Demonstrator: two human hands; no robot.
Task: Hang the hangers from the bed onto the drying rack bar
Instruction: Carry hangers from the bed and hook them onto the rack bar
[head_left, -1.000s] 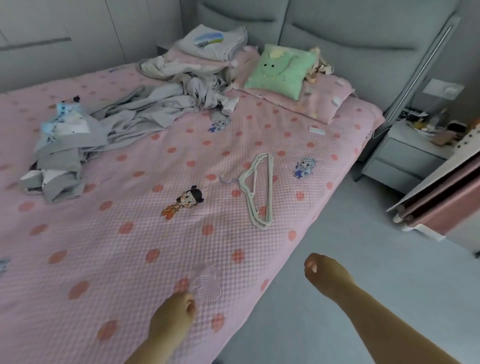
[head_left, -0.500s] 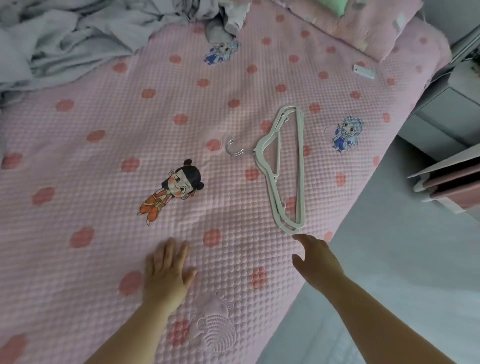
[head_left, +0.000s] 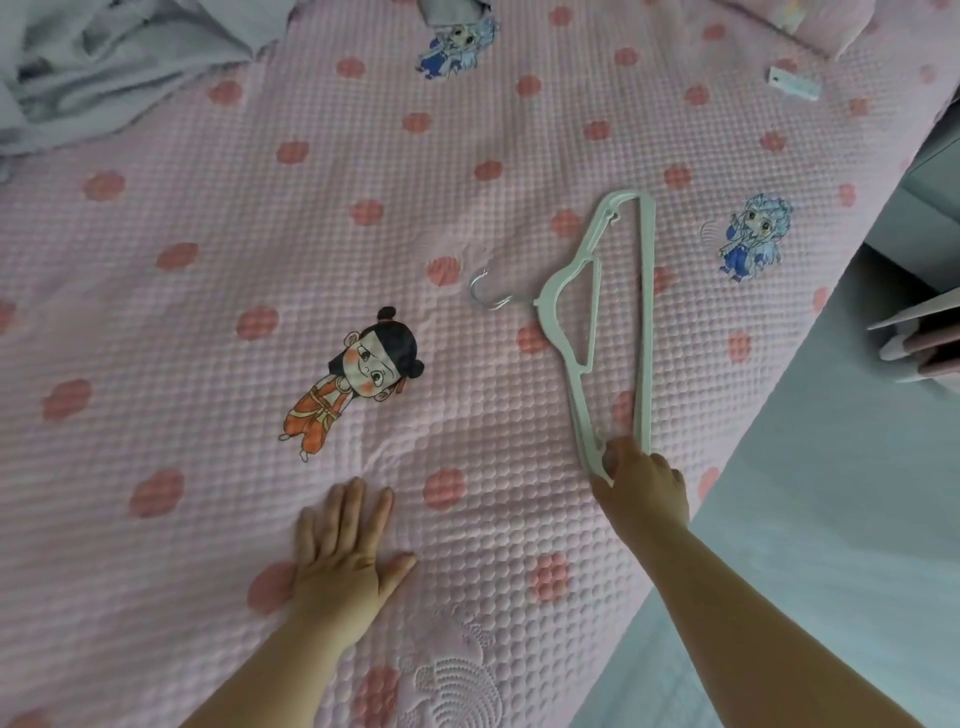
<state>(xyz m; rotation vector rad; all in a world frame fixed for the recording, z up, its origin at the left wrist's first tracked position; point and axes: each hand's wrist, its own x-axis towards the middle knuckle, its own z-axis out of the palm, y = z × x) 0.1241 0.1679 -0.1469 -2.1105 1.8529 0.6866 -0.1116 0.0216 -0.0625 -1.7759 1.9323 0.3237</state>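
Pale plastic hangers (head_left: 618, 322) lie stacked flat near the bed (head_left: 208, 260) edge, right hand (head_left: 641, 486) pinching their near tip, left hand (head_left: 345, 558) flat and empty; one hanger could slide loose.

Two hands, left hand (head_left: 343, 561) and right hand (head_left: 647, 491), one stack of pale hangers (head_left: 644, 312), exact number unclear, three cartoon figures on bed (head_left: 208, 234), one small tag (head_left: 795, 85)
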